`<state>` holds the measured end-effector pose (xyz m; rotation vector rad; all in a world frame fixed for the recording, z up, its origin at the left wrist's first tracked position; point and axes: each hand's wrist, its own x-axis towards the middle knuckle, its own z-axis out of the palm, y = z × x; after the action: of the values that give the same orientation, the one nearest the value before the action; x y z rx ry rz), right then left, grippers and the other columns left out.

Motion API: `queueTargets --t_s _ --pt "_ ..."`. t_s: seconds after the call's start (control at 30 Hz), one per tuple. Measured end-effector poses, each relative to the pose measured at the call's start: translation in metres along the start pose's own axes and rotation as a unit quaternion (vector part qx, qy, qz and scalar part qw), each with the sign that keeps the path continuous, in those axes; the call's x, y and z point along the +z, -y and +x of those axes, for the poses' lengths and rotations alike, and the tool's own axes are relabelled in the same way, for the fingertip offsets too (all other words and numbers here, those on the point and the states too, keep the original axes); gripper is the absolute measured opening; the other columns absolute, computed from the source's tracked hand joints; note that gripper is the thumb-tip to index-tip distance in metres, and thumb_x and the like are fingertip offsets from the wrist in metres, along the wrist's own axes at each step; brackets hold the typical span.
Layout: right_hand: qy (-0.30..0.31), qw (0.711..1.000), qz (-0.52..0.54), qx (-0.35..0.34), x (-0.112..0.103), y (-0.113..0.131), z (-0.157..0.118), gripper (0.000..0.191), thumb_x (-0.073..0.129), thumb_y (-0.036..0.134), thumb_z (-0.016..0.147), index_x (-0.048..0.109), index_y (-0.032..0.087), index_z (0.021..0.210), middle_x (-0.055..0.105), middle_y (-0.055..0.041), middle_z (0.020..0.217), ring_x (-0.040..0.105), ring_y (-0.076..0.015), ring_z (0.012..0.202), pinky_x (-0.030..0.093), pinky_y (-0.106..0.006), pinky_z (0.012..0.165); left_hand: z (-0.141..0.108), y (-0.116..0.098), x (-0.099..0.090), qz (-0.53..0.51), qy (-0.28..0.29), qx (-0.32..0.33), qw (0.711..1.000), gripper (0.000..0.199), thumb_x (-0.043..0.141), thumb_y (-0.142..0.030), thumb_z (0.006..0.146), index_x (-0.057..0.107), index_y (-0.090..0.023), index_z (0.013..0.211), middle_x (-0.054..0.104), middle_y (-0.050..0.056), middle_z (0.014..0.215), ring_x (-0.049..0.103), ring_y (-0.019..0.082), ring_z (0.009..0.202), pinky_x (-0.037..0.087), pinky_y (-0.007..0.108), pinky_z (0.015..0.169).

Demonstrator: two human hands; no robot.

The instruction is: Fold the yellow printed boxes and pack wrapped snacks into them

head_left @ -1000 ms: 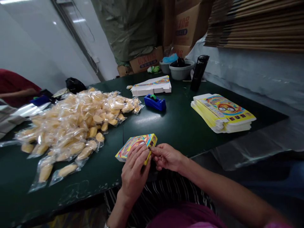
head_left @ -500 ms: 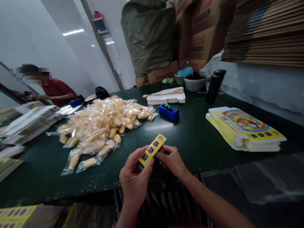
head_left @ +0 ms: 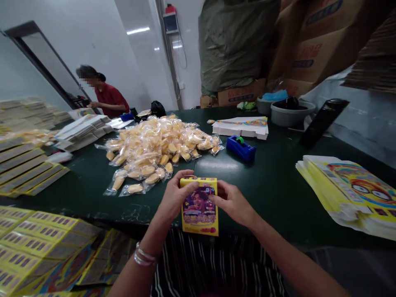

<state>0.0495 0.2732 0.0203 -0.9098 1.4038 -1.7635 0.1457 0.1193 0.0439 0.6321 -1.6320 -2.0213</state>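
A small yellow and purple printed box [head_left: 200, 212] stands nearly upright at the table's front edge, its broad printed face toward me. My left hand [head_left: 176, 194] grips its left side, thumb across the upper front. On the opposite side, my right hand [head_left: 233, 202] holds the box with the thumb on its face and the fingers partly hidden behind. Beyond my hands lies a heap of pale yellow pieces in clear wrappers [head_left: 154, 144]. A blue tape dispenser [head_left: 241, 149] with green tape sits past the box, to the right.
Flat printed cartons [head_left: 349, 189] are stacked at right, white ones [head_left: 241, 127] farther back. Many yellow boxes [head_left: 40, 243] are piled at lower left. A black flask [head_left: 323, 121] and grey basins [head_left: 292, 111] stand at the back right. A person in red [head_left: 109, 99] works at far left.
The box has turned from showing its narrow side to showing its broad front, and sits closer to me. My view has swung left, bringing the piled boxes into sight.
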Motion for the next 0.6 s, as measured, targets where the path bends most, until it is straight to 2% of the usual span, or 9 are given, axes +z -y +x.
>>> queueTargets --t_s 0.1,0.17,0.2,0.27,0.33,0.37,0.43,0.5,0.6 --pt "-0.025 0.999 0.001 0.024 -0.004 -0.011 0.006 0.033 0.075 0.034 0.077 0.066 0.017 0.104 0.073 -0.0068 0.100 0.070 -0.0224 0.091 0.054 -0.037 0.084 0.007 0.014 -0.012 0.073 0.071 -0.002 0.995 0.068 0.084 -0.029 0.062 0.054 -0.020 0.122 0.068 0.000 0.077 0.067 0.015 0.064 0.054 0.024 0.058" --pt "-0.047 0.997 0.017 0.056 -0.012 -0.014 0.009 0.037 0.077 0.038 0.073 0.067 0.016 0.102 0.074 -0.0067 0.096 0.070 -0.0224 0.086 0.056 -0.034 0.076 0.010 0.022 -0.028 0.090 0.154 -0.005 0.984 0.086 0.082 -0.026 0.064 0.041 -0.024 0.139 0.071 0.006 0.093 0.071 0.022 0.082 0.058 0.032 0.069" --pt "-0.069 0.995 0.026 0.072 -0.014 -0.015 0.010 0.040 0.079 0.040 0.071 0.068 0.016 0.101 0.074 -0.0067 0.094 0.070 -0.0228 0.084 0.056 -0.033 0.071 0.008 0.026 -0.037 0.121 0.163 0.013 0.979 0.090 0.081 -0.025 0.064 0.037 -0.025 0.143 0.070 0.010 0.106 0.070 0.026 0.095 0.059 0.038 0.077" --pt "-0.116 0.987 0.044 0.101 -0.014 -0.018 0.012 0.044 0.081 0.042 0.066 0.068 0.015 0.099 0.075 -0.0070 0.091 0.070 -0.0233 0.079 0.056 -0.031 0.063 -0.005 0.033 -0.051 0.234 0.090 0.086 0.964 0.083 0.078 -0.027 0.068 0.040 -0.026 0.142 0.061 0.017 0.127 0.061 0.033 0.116 0.054 0.051 0.090" --pt "-0.162 0.979 0.057 0.111 -0.008 -0.025 0.014 0.045 0.084 0.041 0.063 0.068 0.015 0.096 0.075 -0.0067 0.089 0.070 -0.0223 0.076 0.057 -0.029 0.062 -0.026 0.038 -0.053 0.365 -0.041 0.176 0.913 0.067 0.071 -0.032 0.077 0.046 -0.026 0.139 0.054 0.018 0.138 0.051 0.036 0.129 0.042 0.062 0.102" --pt "-0.184 0.975 0.065 0.108 -0.005 -0.029 0.016 0.044 0.085 0.040 0.062 0.068 0.015 0.094 0.075 -0.0059 0.088 0.070 -0.0214 0.074 0.057 -0.027 0.061 -0.036 0.039 -0.050 0.416 -0.039 0.211 0.883 0.072 0.074 -0.037 0.075 0.045 -0.027 0.140 0.051 0.018 0.141 0.046 0.037 0.133 0.036 0.064 0.107" --pt "-0.222 0.966 0.099 0.090 0.004 -0.037 0.025 0.043 0.089 0.037 0.054 0.068 0.017 0.086 0.074 -0.0031 0.079 0.069 -0.0199 0.067 0.057 -0.025 0.057 -0.048 0.036 -0.041 0.507 0.033 0.205 0.836 0.102 0.085 -0.050 0.056 0.040 -0.031 0.145 0.037 0.019 0.152 0.034 0.044 0.139 0.034 0.066 0.108" --pt "-0.231 0.957 0.151 0.092 0.016 -0.040 0.039 0.045 0.090 0.036 0.049 0.067 0.018 0.085 0.073 -0.0021 0.076 0.068 -0.0203 0.062 0.057 -0.026 0.052 -0.049 0.024 -0.034 0.556 0.060 0.174 0.811 0.103 0.085 -0.051 0.055 0.040 -0.031 0.145 0.028 0.020 0.156 0.033 0.046 0.139 0.037 0.064 0.107" --pt "-0.227 0.946 0.212 0.096 0.046 -0.030 0.062 0.046 0.089 0.037 0.052 0.067 0.020 0.088 0.073 -0.0028 0.080 0.068 -0.0204 0.059 0.059 -0.028 0.051 -0.041 -0.007 -0.039 0.611 0.032 0.177 0.771 0.103 0.082 -0.053 0.057 0.038 -0.025 0.145 0.023 0.023 0.157 0.025 0.046 0.142 0.032 0.065 0.109"
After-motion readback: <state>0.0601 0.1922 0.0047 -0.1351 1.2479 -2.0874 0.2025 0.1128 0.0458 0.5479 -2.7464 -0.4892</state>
